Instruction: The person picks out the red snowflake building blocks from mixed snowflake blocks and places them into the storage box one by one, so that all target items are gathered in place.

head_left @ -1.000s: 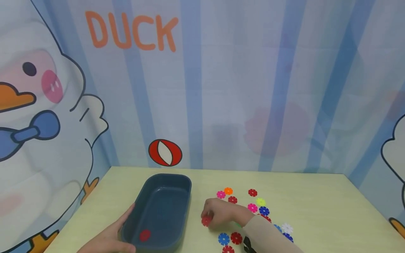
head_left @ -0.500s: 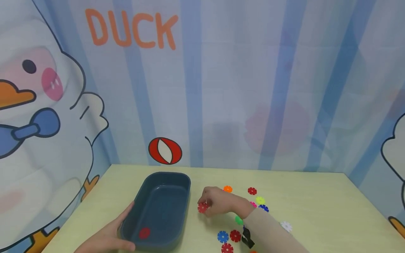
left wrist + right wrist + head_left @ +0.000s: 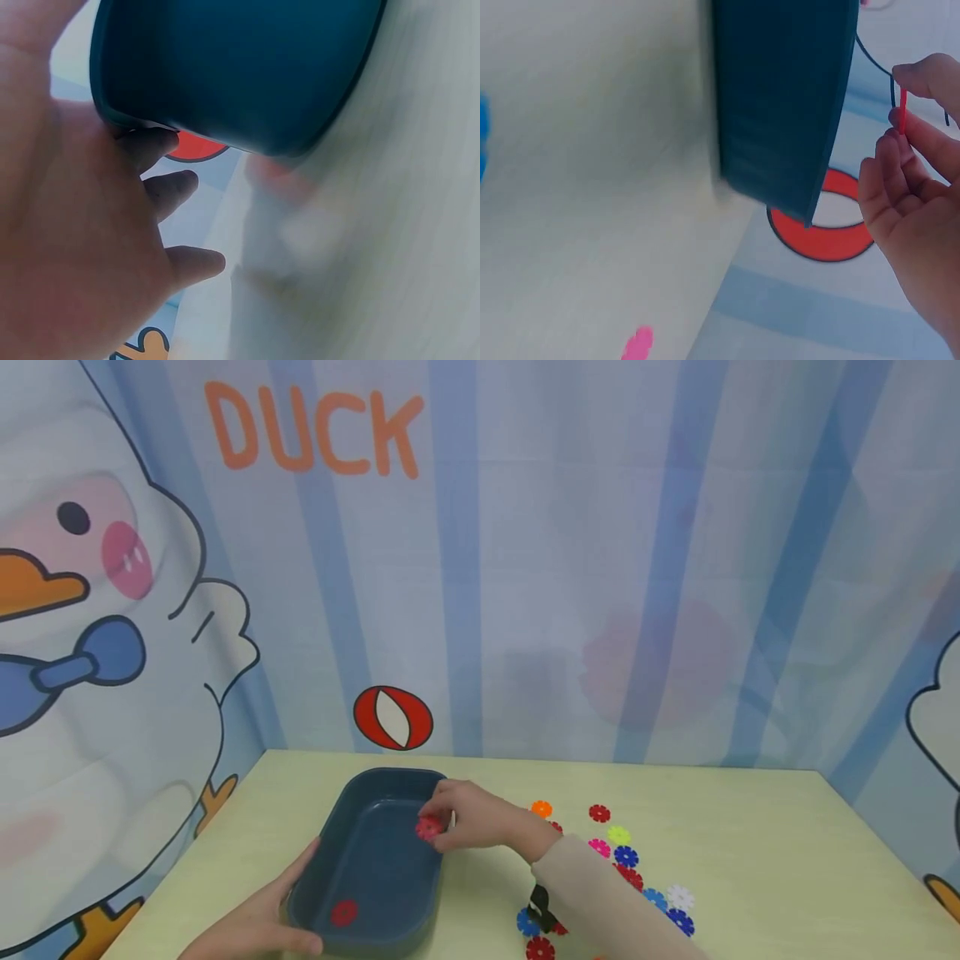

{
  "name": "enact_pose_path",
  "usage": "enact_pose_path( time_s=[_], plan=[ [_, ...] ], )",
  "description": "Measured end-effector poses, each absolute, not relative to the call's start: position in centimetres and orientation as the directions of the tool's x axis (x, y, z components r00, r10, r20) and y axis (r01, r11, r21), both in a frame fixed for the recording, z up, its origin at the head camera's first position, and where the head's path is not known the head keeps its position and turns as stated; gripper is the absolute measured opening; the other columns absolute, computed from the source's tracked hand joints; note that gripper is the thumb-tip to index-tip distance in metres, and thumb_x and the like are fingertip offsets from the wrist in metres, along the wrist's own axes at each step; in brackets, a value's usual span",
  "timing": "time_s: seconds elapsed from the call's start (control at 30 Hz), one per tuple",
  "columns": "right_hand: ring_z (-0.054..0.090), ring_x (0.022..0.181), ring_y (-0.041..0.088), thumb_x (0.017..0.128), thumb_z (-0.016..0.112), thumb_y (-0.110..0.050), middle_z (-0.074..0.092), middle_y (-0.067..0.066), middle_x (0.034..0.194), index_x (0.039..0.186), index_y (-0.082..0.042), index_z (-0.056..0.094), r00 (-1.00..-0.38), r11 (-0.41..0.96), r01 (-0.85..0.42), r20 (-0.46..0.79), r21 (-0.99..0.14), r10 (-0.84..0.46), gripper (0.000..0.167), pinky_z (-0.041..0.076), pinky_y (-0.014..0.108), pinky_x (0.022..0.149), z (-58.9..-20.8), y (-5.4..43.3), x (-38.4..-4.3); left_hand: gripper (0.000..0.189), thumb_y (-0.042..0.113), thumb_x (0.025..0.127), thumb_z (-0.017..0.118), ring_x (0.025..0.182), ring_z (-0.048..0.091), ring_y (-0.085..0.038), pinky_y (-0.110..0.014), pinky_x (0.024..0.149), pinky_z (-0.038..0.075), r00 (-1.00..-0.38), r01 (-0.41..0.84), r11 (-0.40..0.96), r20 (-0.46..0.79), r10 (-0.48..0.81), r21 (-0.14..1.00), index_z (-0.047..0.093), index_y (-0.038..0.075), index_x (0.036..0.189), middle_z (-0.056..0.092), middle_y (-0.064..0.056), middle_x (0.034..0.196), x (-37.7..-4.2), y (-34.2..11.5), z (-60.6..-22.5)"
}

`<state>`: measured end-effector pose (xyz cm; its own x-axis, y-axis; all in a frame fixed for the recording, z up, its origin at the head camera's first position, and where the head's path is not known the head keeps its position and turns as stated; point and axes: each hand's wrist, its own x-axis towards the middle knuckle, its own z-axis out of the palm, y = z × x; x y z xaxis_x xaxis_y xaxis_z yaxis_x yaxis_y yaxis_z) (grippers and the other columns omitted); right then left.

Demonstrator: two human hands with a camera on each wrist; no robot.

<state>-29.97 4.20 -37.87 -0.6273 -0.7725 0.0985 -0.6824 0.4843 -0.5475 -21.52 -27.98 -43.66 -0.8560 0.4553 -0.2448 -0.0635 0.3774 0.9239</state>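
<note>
Head | 2 hands point(image 3: 258, 920) point(image 3: 480, 817) | 1 tray point(image 3: 386, 864), 1 disc point(image 3: 344, 912) inside | 1 pinched disc point(image 3: 428, 828)

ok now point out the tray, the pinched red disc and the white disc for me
tray point(image 3: 375, 860): head view, bare inside floor
pinched red disc point(image 3: 428, 829): head view, middle of its visible face
white disc point(image 3: 680, 897): head view, middle of its notched face

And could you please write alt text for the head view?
The right hand pinches a red notched disc above the right side of a dark blue tray holding another red disc. The left hand rests against the tray; more colourful discs lie on a pale table to the right. A duck backdrop hangs behind.
</note>
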Motion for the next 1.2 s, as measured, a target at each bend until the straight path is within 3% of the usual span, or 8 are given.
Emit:
enact_pose_path(
  time_s=[0.2, 0.43, 0.6, 0.73, 1.07, 1.2],
  plan=[
    [0.05, 0.083, 0.002, 0.083, 0.07, -0.015, 0.054, -0.007, 0.09, 0.115, -0.007, 0.07, -0.625, 0.491, -0.7, 0.111, -0.519, -0.773, 0.034, 0.045, 0.012, 0.074, -38.7, 0.5, -29.8, 0.115, 0.042, 0.084, 0.074, 0.142, -0.004, -0.05, -0.071, 0.106, 0.018, -0.858, -0.071, 0.37, -0.246, 0.45, 0.926, -0.013, 0.017, 0.155, -0.011, -0.022, 0.159, -21.4, -28.1, -43.6],
    [0.049, 0.079, -0.002, 0.081, 0.073, -0.016, 0.056, -0.009, 0.086, 0.111, -0.008, 0.072, -0.615, 0.484, -0.716, 0.128, -0.503, -0.778, 0.031, 0.043, 0.009, 0.07, -40.4, -2.9, -29.4, 0.115, 0.045, 0.083, 0.074, 0.142, -0.001, -0.05, -0.07, 0.105, 0.022, -0.845, -0.103, 0.368, -0.276, 0.458, 0.924, -0.012, 0.016, 0.155, -0.006, -0.025, 0.159, -21.1, -28.2, -43.8],
    [0.046, 0.074, -0.001, 0.081, 0.074, -0.016, 0.056, -0.008, 0.081, 0.107, -0.008, 0.073, -0.605, 0.484, -0.737, 0.14, -0.471, -0.784, 0.027, 0.041, 0.009, 0.065, -41.1, -4.6, -29.5, 0.114, 0.047, 0.083, 0.073, 0.142, 0.005, -0.046, -0.068, 0.105, 0.024, -0.841, -0.048, 0.397, -0.252, 0.48, 0.916, -0.01, 0.016, 0.155, -0.004, -0.023, 0.16, -21.1, -28.3, -43.4],
    [0.045, 0.071, 0.0, 0.082, 0.075, -0.018, 0.055, -0.009, 0.077, 0.105, -0.009, 0.074, -0.624, 0.522, -0.721, 0.099, -0.456, -0.775, 0.025, 0.041, 0.011, 0.062, -42.0, -5.5, -29.7, 0.114, 0.048, 0.083, 0.073, 0.142, 0.008, -0.045, -0.07, 0.105, 0.023, -0.841, -0.006, 0.425, -0.235, 0.488, 0.905, -0.009, 0.015, 0.155, -0.002, -0.022, 0.16, -21.1, -28.4, -43.3],
    [0.05, 0.066, -0.001, 0.082, 0.077, -0.017, 0.06, -0.011, 0.072, 0.094, -0.01, 0.075, -0.644, 0.567, -0.654, -0.024, -0.5, -0.764, 0.014, 0.044, 0.013, 0.061, -43.1, -6.6, -29.8, 0.108, 0.044, 0.086, 0.071, 0.142, -0.003, -0.042, -0.068, 0.107, 0.019, -0.807, -0.053, 0.365, -0.255, 0.532, 0.929, -0.007, 0.018, 0.156, -0.006, -0.022, 0.16, -21.0, -28.9, -43.2],
    [0.053, 0.061, 0.001, 0.082, 0.076, -0.016, 0.061, -0.01, 0.068, 0.088, -0.01, 0.075, -0.654, 0.593, -0.615, -0.084, -0.52, -0.752, 0.008, 0.045, 0.014, 0.058, -42.9, -6.8, -29.4, 0.106, 0.044, 0.086, 0.071, 0.142, -0.002, -0.042, -0.071, 0.106, 0.017, -0.811, 0.012, 0.396, -0.223, 0.541, 0.918, -0.004, 0.017, 0.156, -0.003, -0.021, 0.16, -21.1, -28.8, -43.0]
  ],
)
